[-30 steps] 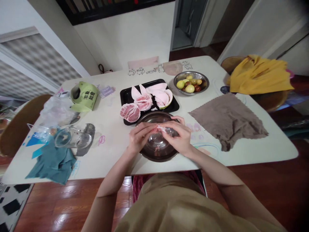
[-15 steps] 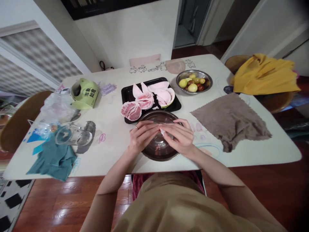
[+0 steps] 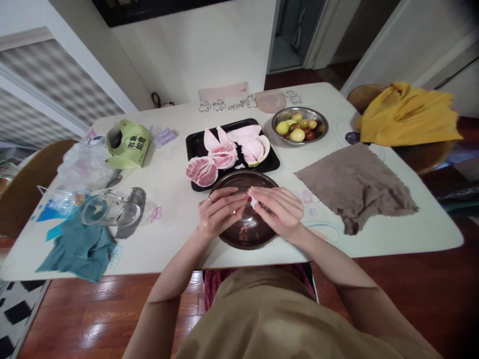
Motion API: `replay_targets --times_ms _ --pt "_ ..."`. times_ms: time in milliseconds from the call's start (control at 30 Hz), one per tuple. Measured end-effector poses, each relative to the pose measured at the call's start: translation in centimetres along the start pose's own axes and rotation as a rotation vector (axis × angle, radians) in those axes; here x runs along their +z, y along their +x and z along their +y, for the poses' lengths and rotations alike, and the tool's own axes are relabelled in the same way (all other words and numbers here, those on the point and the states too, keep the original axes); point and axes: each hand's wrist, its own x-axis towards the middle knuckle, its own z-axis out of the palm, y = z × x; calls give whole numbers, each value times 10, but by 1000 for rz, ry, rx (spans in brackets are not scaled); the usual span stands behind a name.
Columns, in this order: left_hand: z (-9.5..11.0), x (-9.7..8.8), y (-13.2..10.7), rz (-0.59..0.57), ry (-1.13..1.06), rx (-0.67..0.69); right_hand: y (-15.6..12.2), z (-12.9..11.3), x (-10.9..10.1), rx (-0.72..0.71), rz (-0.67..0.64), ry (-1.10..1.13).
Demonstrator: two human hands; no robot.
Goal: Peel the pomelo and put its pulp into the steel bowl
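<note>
Over a wide steel bowl [image 3: 249, 237], my two hands meet with fingertips bent inward. My right hand [image 3: 282, 209] is closed on a small pink-and-white pomelo piece [image 3: 253, 200]. The fingers of my left hand [image 3: 220, 212], which wears a ring, pinch at the left side of that same piece. A small pinkish bit or reflection shows low in the bowl. Just behind it, a black tray [image 3: 271, 162] carries peeled pomelo halves [image 3: 202, 171] with pink flesh, and thick pomelo rind [image 3: 256, 149].
A steel bowl of small fruit [image 3: 297, 134] stands at the back right, near a brown cloth [image 3: 355, 179]. To the left are a green paper bag [image 3: 130, 144], a clear plastic bag [image 3: 88, 164], a glass jug [image 3: 112, 209] on its side and a teal cloth [image 3: 80, 249].
My right fingers have drawn slightly back to the right, so more of the pomelo piece shows between the hands. The view has shifted a little; the bowl and tray stay in place.
</note>
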Motion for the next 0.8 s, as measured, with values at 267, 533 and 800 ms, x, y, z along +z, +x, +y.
replay_targets --times_ms 267,533,800 --pt "-1 0 -1 31 53 43 3 5 -6 12 35 -80" --pt "-1 2 -2 31 -79 -59 -2 5 -5 -38 -4 -114" --pt "-2 1 -10 -72 -65 -99 -2 0 -1 -134 -61 10"
